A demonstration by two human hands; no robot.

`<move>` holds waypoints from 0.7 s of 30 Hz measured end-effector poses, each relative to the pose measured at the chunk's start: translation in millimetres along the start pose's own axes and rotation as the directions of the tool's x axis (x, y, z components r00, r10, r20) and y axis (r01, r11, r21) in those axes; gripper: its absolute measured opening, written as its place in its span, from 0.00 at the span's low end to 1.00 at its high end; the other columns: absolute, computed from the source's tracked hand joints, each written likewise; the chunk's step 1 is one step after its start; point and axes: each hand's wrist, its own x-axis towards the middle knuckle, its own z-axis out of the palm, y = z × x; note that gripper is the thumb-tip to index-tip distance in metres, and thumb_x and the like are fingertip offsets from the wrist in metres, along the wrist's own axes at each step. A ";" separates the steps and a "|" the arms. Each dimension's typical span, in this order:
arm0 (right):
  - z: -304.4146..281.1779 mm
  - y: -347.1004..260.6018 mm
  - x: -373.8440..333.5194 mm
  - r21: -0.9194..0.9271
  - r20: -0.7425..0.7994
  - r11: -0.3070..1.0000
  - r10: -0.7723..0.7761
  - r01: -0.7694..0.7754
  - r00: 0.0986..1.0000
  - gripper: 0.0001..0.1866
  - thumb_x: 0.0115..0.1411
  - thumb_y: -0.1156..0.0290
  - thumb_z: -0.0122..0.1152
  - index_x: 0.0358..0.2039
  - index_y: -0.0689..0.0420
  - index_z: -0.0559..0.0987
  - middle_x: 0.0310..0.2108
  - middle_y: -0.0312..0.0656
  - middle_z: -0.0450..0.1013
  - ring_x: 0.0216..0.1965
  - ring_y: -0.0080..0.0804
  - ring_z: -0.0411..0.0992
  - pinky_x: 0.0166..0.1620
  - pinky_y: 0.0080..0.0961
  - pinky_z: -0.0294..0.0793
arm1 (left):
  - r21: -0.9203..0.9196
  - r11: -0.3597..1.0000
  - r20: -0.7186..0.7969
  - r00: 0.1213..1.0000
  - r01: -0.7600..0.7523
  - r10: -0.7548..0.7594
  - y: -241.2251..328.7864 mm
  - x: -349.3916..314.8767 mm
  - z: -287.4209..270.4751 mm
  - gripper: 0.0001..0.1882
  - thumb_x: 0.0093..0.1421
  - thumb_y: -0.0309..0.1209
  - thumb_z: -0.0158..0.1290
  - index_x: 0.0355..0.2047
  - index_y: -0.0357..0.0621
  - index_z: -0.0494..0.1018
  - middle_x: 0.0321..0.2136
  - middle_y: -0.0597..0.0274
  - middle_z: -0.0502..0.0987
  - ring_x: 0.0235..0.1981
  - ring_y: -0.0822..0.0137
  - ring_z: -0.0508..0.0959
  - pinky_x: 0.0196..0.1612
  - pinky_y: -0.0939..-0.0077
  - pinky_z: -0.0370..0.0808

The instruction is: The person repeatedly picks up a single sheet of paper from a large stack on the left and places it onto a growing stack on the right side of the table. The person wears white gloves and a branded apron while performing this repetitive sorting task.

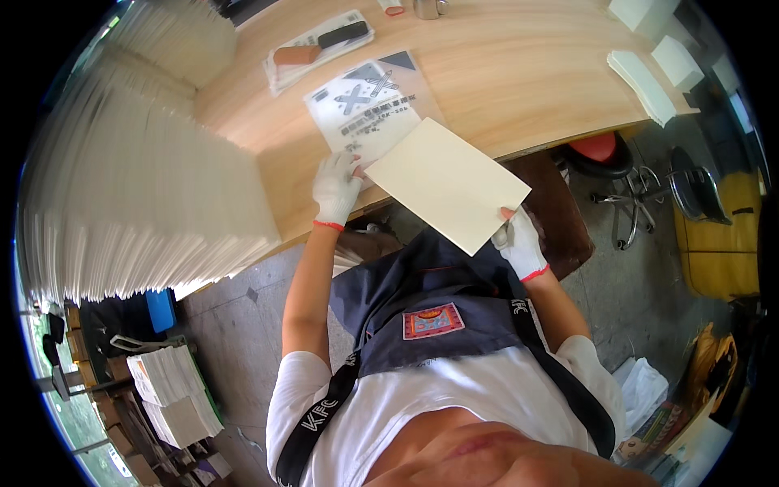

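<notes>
My right hand (520,242), in a white knit glove with a red cuff, grips a plain cream pad of paper (448,187) by its near right corner. The pad tilts over the table's front edge, and its far left part overlaps a clear printed plastic bag (369,101) lying flat on the wooden table (503,73). At the near left edge of that bag is my left hand (336,188), gloved alike, with bare fingertips curled on the edge. The pad's left corner lies close to those fingertips. Part of the bag is hidden under the pad.
Tall stacks of white paper (138,178) fill the table's left side. Farther back lie more printed bags (280,77) with a brown block (297,55) and a dark block (342,34) on them. A metal cup (428,9) stands behind. A red-seated stool (596,150) is at right.
</notes>
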 end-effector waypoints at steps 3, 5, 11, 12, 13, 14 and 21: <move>-19.5 -6.0 15.2 0.017 0.030 1.000 0.020 -0.020 0.999 0.19 0.55 0.73 0.51 0.49 0.59 0.68 0.37 0.40 0.73 0.24 0.25 0.72 0.22 0.20 0.73 | -0.061 0.990 0.024 0.992 -0.125 0.126 -1.4 15.8 5.8 0.10 0.49 0.28 0.52 0.34 0.51 0.73 0.37 0.64 0.74 0.42 0.58 0.72 0.43 0.66 0.70; -4.8 -18.9 11.3 0.072 0.035 0.996 -0.057 0.055 0.998 0.23 0.55 0.73 0.50 0.53 0.62 0.65 0.45 0.44 0.70 0.41 0.33 0.73 0.41 0.26 0.76 | -0.092 0.989 0.176 0.975 -0.119 0.134 -5.1 26.8 13.1 0.11 0.50 0.29 0.52 0.36 0.51 0.73 0.37 0.64 0.74 0.42 0.58 0.72 0.44 0.66 0.71; -4.8 -45.7 -6.6 -0.082 0.207 0.996 0.059 -0.043 0.977 0.26 0.56 0.68 0.50 0.54 0.65 0.63 0.45 0.47 0.70 0.40 0.30 0.72 0.41 0.22 0.73 | 0.179 0.982 0.297 0.955 -0.062 0.006 4.4 51.5 19.5 0.09 0.50 0.30 0.50 0.34 0.54 0.71 0.36 0.65 0.73 0.39 0.59 0.73 0.39 0.64 0.72; -2.7 -44.9 -9.6 -0.119 0.213 0.991 0.083 -0.059 0.973 0.26 0.56 0.67 0.50 0.54 0.65 0.63 0.42 0.46 0.71 0.34 0.27 0.73 0.36 0.19 0.73 | 0.202 0.978 0.281 0.960 -0.060 0.000 6.1 53.7 19.6 0.08 0.50 0.30 0.49 0.33 0.54 0.71 0.34 0.65 0.73 0.38 0.60 0.74 0.37 0.64 0.73; -2.7 -44.4 -11.1 -0.156 0.219 0.985 0.107 -0.073 0.970 0.26 0.56 0.66 0.50 0.53 0.66 0.64 0.39 0.45 0.73 0.29 0.24 0.74 0.32 0.17 0.73 | 0.188 0.981 0.272 0.962 -0.055 0.002 6.2 55.8 20.6 0.08 0.50 0.30 0.49 0.32 0.54 0.71 0.33 0.65 0.73 0.37 0.60 0.74 0.37 0.64 0.73; -1.9 -39.0 -11.4 -0.153 0.228 0.985 0.113 -0.079 0.967 0.25 0.56 0.66 0.51 0.52 0.66 0.64 0.34 0.42 0.73 0.22 0.22 0.69 0.25 0.16 0.69 | 0.175 0.983 0.262 0.965 -0.050 0.002 5.7 57.4 21.3 0.08 0.49 0.30 0.49 0.32 0.54 0.71 0.33 0.65 0.73 0.36 0.60 0.74 0.36 0.63 0.73; 15.1 -15.3 -8.3 0.083 0.006 0.996 0.017 -0.017 1.000 0.21 0.58 0.70 0.50 0.52 0.62 0.65 0.38 0.41 0.72 0.27 0.23 0.74 0.22 0.13 0.72 | 0.160 0.984 0.077 0.995 -0.077 0.065 -4.7 46.2 36.1 0.06 0.49 0.29 0.49 0.29 0.54 0.72 0.32 0.67 0.74 0.35 0.59 0.75 0.35 0.64 0.73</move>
